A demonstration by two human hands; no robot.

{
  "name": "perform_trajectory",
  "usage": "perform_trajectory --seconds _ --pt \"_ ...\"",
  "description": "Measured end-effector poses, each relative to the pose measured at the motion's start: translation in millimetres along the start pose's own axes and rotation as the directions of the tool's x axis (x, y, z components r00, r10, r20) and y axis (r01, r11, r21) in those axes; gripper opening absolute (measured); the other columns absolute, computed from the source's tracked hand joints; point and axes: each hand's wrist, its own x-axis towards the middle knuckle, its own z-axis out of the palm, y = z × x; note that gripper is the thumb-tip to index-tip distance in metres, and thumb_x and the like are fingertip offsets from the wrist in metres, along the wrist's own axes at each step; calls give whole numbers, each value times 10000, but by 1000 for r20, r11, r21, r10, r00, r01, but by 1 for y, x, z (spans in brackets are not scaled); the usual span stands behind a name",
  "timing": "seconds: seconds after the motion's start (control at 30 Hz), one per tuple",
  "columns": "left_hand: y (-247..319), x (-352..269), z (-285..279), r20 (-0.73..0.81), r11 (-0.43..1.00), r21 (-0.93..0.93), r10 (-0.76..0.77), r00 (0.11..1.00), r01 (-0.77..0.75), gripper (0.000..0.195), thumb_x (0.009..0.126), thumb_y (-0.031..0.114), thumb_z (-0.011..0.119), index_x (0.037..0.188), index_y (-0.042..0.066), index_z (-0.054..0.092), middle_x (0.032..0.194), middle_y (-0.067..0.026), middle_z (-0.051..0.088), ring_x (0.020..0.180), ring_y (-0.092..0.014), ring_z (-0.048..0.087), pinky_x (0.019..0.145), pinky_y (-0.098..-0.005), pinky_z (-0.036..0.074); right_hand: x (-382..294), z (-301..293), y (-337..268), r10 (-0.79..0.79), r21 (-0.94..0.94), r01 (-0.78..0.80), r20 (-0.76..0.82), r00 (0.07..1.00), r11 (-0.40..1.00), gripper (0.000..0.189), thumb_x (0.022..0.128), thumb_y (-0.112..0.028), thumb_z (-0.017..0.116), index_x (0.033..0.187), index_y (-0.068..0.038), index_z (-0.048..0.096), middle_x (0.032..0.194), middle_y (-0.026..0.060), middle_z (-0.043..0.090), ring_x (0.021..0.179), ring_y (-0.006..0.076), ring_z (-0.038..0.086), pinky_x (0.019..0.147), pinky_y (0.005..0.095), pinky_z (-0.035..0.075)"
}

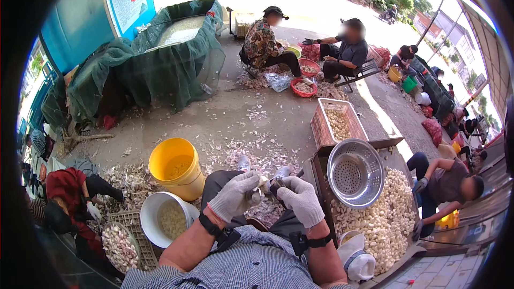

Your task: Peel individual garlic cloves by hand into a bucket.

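Note:
Both of my hands are raised over my lap in pale knitted work gloves. My left hand (pixel 237 196) pinches a whitish garlic clove (pixel 263 184) between thumb and fingers. My right hand (pixel 302 202) grips a small dark tool (pixel 276 187), perhaps a short knife; its blade cannot be made out. The two hands are close together but apart. On my right, peeled garlic cloves (pixel 375 224) cover a tray-like table, and a perforated stainless steel colander (pixel 355 172) rests on them. Left of my knees stand a yellow bucket (pixel 191 180) and a white bucket (pixel 146 224), both with garlic inside.
A plastic crate (pixel 319 126) of garlic stands beyond the table. A white cloth-like item (pixel 363 263) lies at the table's near corner. Garlic skins (pixel 257 148) litter the ground. A co-worker in red (pixel 66 186) bends at left; another person (pixel 447 184) sits at right.

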Motion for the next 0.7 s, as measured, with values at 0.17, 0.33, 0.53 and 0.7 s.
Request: perform_trajectory --seconds 0.17,0.33,0.53,0.7 --pt "0 -2 16 -24 999 20 32 999 -32 116 1059 178 610 1121 85 641 1017 -44 697 799 -83 656 676 -207 556 -3 4 -2 -22 8 22 8 1000 1000 197 955 -128 736 1102 0 709 852 -35 662 732 26 570 633 203 456" --pt "-11 2 18 -26 991 103 83 996 -80 130 1042 116 622 1157 68 661 1043 -34 707 885 -117 674 782 -253 564 1 24 3 -78 169 103 -145 986 980 196 920 -69 775 1086 12 709 900 -8 690 777 41 603 677 201 492" --pt "-9 -2 23 -62 789 562 341 938 -249 233 1000 120 696 1180 -28 709 1021 -48 730 903 -98 675 818 -250 559 2 21 6 -93 166 116 -143 985 979 196 920 -73 780 1085 12 717 915 -4 701 822 51 632 722 210 523" --pt "-6 -9 30 -84 714 681 298 951 -164 149 998 126 684 1073 5 728 927 -22 717 804 -68 647 732 -222 524 4 21 18 -247 31 254 -151 957 967 217 908 -52 777 1105 25 728 935 17 723 855 72 659 767 237 548"
